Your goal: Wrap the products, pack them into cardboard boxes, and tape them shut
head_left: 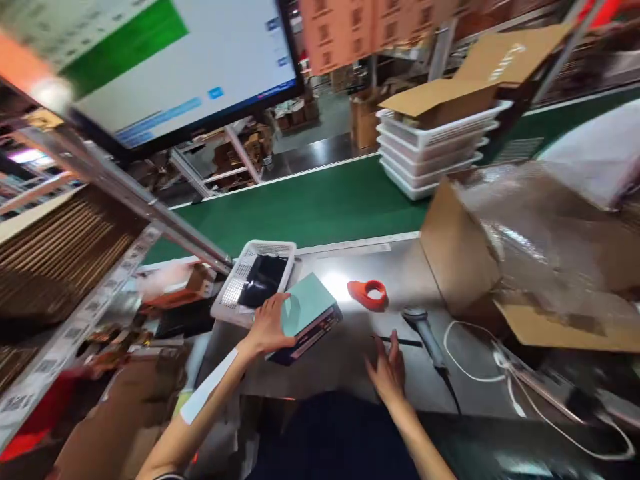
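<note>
In the head view, a box with a pale green top (309,303) is gripped at its left side by the left hand (270,327) — pinched between thumb and fingers, tilted, above the near left part of the steel table (345,373). A white strip (209,387) is carried on the left forearm. Just behind the box, a black packet (265,279) is held in a white basket (227,303). The right hand (387,370) is held with fingers parted beside a thin dark stick (407,342) — whether the stick is touched cannot be told. To its right a handheld scanner (427,337) is laid, and farther back an orange-red tape ring (361,293) is seen.
</note>
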The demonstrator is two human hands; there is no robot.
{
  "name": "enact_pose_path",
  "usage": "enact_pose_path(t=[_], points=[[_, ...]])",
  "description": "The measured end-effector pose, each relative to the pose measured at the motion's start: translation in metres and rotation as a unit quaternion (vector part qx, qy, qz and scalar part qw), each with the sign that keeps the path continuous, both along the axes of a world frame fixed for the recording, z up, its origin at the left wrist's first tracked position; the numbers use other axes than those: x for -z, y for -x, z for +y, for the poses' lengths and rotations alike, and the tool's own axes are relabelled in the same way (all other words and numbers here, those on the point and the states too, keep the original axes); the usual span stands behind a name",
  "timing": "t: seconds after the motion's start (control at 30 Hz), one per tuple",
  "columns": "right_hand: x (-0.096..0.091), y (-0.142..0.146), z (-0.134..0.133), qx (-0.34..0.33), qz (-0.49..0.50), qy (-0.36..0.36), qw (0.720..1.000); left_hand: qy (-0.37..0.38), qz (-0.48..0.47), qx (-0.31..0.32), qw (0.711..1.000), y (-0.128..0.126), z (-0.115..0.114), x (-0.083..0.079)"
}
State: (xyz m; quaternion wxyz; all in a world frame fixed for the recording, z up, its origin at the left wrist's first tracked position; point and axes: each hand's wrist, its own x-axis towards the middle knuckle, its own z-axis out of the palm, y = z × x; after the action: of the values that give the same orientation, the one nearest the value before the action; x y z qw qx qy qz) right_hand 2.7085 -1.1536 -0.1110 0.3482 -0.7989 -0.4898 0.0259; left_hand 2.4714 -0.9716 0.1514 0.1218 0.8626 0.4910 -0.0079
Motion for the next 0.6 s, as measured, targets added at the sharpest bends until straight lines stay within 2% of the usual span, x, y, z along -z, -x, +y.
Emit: enact_pose_path(t=[0.1, 0.17, 0.27, 0.33, 0.4, 0.47, 0.53, 0.6], points=[[0.005, -0.025, -0.039, 0.037, -0.006, -0.027, 0.999, 0.041, 0.044, 0.069, 0.996, -0.027, -0.01, 0.055], [0.011, -0.041, -0.07, 0.064, -0.009, -0.046, 0.997, 0.065, 0.072, 0.124, 0.988, -0.033, -0.01, 0.077], [0.008, -0.057, -0.107, 0.068, -0.013, -0.032, 0.997, 0.086, 0.094, 0.188, 0.974, -0.031, 0.0, 0.09], [-0.007, -0.059, -0.116, 0.027, -0.019, -0.017, 0.999, 0.089, 0.109, 0.206, 0.968, -0.028, 0.006, 0.091], [-0.031, -0.058, -0.106, -0.031, -0.018, -0.022, 0.999, 0.086, 0.113, 0.209, 0.968, -0.027, 0.007, 0.09], [-0.055, -0.055, -0.081, -0.097, -0.009, -0.045, 0.994, 0.075, 0.083, 0.191, 0.975, -0.024, 0.001, 0.086], [-0.075, -0.054, -0.049, -0.168, -0.007, -0.071, 0.983, 0.043, 0.014, 0.126, 0.991, -0.015, -0.01, 0.082], [-0.086, -0.057, -0.014, -0.233, -0.015, -0.081, 0.969, 0.009, -0.069, 0.014, 0.997, 0.007, -0.029, 0.08]])
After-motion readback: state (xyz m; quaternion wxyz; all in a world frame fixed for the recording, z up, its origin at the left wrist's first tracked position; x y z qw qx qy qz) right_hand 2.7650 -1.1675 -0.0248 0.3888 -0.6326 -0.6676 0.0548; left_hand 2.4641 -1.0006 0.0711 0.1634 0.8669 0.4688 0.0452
